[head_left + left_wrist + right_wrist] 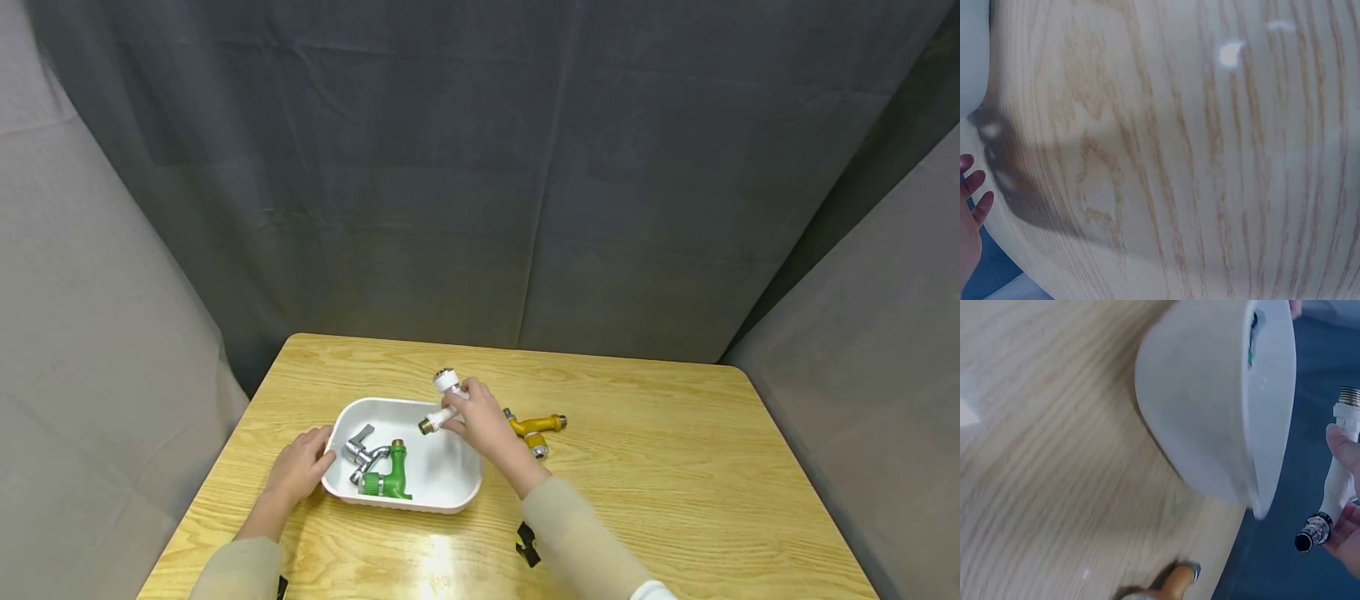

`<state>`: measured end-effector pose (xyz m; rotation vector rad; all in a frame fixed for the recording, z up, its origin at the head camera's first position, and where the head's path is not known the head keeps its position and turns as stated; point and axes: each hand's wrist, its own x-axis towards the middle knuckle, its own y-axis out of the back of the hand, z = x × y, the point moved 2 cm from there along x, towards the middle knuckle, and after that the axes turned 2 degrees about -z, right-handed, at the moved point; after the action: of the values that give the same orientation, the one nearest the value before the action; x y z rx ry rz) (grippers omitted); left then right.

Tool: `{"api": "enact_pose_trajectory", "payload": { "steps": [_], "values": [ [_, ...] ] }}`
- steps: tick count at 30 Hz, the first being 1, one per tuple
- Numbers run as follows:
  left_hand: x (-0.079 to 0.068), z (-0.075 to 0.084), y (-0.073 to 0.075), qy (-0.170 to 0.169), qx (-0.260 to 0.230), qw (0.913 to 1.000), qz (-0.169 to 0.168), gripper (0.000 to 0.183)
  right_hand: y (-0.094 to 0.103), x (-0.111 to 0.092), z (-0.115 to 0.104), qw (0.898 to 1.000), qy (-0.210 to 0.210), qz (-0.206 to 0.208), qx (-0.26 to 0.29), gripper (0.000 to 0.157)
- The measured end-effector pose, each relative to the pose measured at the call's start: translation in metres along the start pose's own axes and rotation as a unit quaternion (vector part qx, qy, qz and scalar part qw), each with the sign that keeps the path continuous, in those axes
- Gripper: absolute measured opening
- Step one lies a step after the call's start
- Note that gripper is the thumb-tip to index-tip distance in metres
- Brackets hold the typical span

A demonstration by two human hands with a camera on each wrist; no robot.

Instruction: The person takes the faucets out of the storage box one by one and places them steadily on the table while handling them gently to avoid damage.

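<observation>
My right hand grips a white faucet over the right back part of a white tub. In the right wrist view, thumb and fingers pinch the white faucet by its body, brass thread up and nozzle down. Inside the tub, a green faucet lies beside a chrome faucet on the left. At the tub's left rim rests my left hand, thumb over the edge and fingers along the outside. Its fingers also show at the left wrist view's edge.
A yellow faucet lies on the wooden table just right of the tub, partly behind the right hand. Dark grey curtain hangs beyond the back edge, with lighter cloth at the sides.
</observation>
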<state>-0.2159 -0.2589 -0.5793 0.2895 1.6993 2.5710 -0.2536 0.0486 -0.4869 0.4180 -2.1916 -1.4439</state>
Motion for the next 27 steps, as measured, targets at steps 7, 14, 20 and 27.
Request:
{"api": "enact_pose_trajectory", "payload": {
  "steps": [7,14,20,27],
  "values": [
    [-0.001,0.000,0.001,0.003,0.003,1.0000,-0.005,0.041,0.011,-0.006,0.025,0.998,-0.042,0.041,0.024,0.024],
    [-0.001,0.000,0.003,0.006,0.003,0.9999,-0.008,0.041,0.020,-0.018,0.049,0.992,-0.074,0.085,0.055,0.022],
    [-0.002,0.000,0.003,0.007,-0.001,1.0000,-0.005,0.041,0.021,-0.033,0.073,0.986,-0.110,0.105,0.065,0.022],
    [-0.002,0.001,0.003,0.000,0.000,1.0000,-0.001,0.041,0.022,-0.052,0.101,0.976,-0.138,0.149,0.079,0.023]
  ]
}}
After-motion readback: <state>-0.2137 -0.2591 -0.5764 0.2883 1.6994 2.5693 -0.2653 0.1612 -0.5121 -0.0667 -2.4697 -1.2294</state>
